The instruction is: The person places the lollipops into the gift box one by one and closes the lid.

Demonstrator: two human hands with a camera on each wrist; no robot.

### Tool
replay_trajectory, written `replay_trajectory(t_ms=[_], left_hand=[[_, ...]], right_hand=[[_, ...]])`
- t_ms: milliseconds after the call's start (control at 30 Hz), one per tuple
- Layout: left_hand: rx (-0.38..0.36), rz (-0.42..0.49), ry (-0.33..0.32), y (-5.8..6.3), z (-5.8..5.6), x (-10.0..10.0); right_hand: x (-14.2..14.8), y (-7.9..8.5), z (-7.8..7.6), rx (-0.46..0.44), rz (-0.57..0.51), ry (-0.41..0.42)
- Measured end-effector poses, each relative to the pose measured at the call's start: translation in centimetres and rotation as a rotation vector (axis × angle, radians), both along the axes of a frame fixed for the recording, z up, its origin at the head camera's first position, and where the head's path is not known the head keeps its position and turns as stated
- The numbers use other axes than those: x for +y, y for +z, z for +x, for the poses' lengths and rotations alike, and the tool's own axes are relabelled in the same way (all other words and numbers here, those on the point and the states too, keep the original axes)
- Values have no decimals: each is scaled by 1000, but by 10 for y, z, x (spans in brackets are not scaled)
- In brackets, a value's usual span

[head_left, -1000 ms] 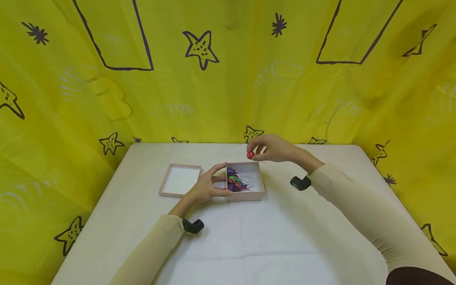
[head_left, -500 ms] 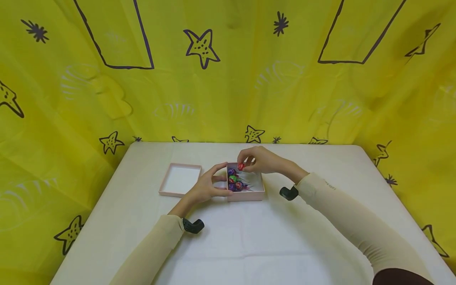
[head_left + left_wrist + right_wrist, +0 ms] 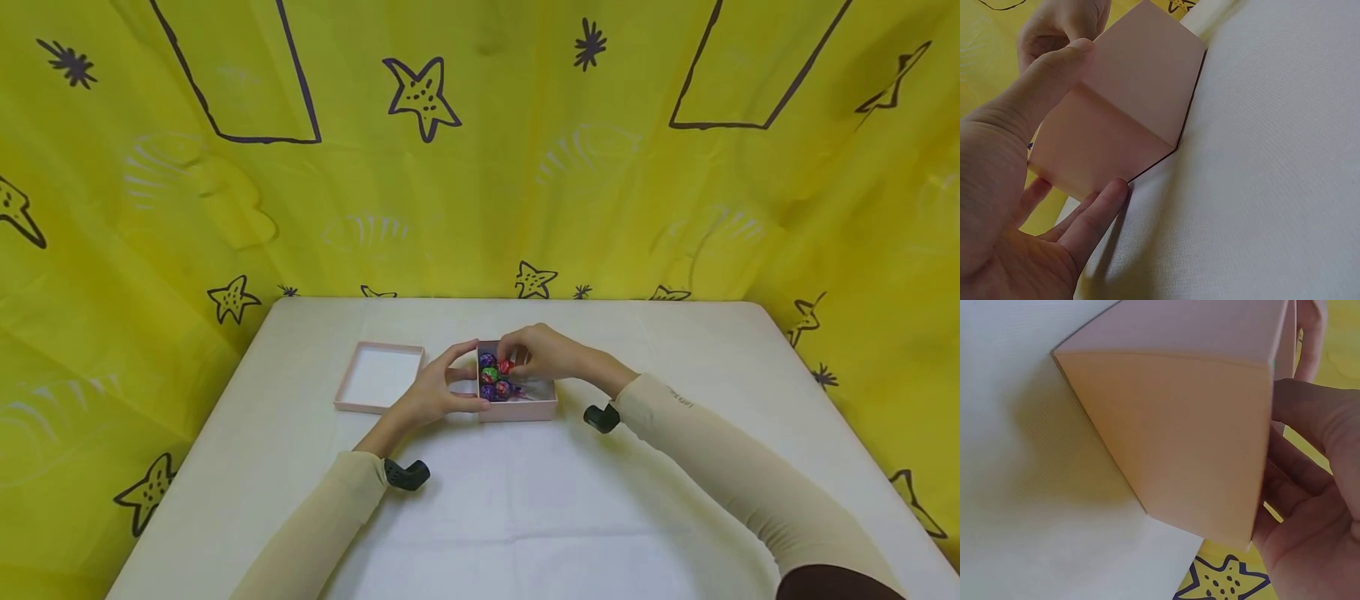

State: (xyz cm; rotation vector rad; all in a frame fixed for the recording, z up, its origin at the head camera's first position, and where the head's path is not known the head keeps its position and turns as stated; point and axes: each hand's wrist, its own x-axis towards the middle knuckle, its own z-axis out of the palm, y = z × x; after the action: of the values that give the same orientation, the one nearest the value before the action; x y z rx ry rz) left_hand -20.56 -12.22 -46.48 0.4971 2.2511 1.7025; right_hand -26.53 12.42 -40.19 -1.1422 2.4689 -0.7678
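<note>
A small pink box [image 3: 519, 412] stands on the white table, its inside facing up. My left hand [image 3: 429, 395] grips its left side, thumb at the near corner and fingers spread toward the far corner; the left wrist view shows the thumb on the box's [image 3: 1116, 119] upper edge. My right hand [image 3: 551, 353] reaches down into the box and pinches a red-wrapped lollipop [image 3: 506, 366]. Beside it lie a green lollipop [image 3: 489, 375] and several purple and red ones, heads along the left wall. In the right wrist view, the box wall [image 3: 1172, 425] hides the right fingertips.
Left of the box lies a shallow pink-rimmed lid [image 3: 358, 407], white inside, close to the left hand. The white cloth-covered table [image 3: 510, 500] extends around both. A yellow curtain [image 3: 480, 183] with starfish drawings hangs behind the far table edge.
My right hand has moved left and down from beyond the box, bringing the red lollipop into it next to the others. The left hand has stayed on the box.
</note>
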Motion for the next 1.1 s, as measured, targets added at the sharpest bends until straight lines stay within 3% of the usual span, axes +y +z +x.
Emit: replay_trajectory(t_ms=[1100], left_hand=[[-5,-6,-11,2,1,-1]], right_hand=[[-3,-7,4,-6,1,-15]])
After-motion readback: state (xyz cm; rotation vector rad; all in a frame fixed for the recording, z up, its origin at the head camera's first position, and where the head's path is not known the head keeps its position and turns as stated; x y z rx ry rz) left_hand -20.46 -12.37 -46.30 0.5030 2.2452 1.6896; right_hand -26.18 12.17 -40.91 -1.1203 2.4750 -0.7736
